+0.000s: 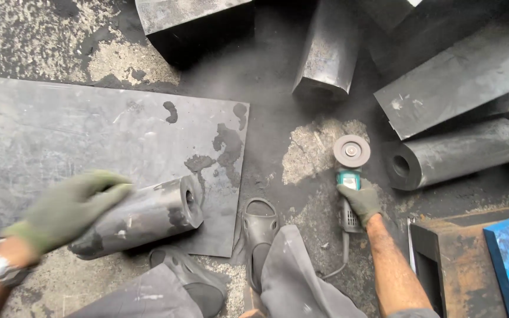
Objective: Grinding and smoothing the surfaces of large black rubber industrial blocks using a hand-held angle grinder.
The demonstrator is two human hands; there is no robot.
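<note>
Two gloved hands at work, dust in the air. Left hand [69, 207], in a green glove, lies flat w/ fingers loose on the side of a dark grey hollow metal cylinder [142, 217], which rests on its side across a grey steel sheet [60, 141] on the floor. Right hand [359, 200] is clenched round the body of a teal angle grinder [349, 176], disc up, on the ground beside a dark rubber clog [259, 227]. Cylinder looks heavy, stiff & prone to roll; best held around its curved wall, not the end rim.
</note>
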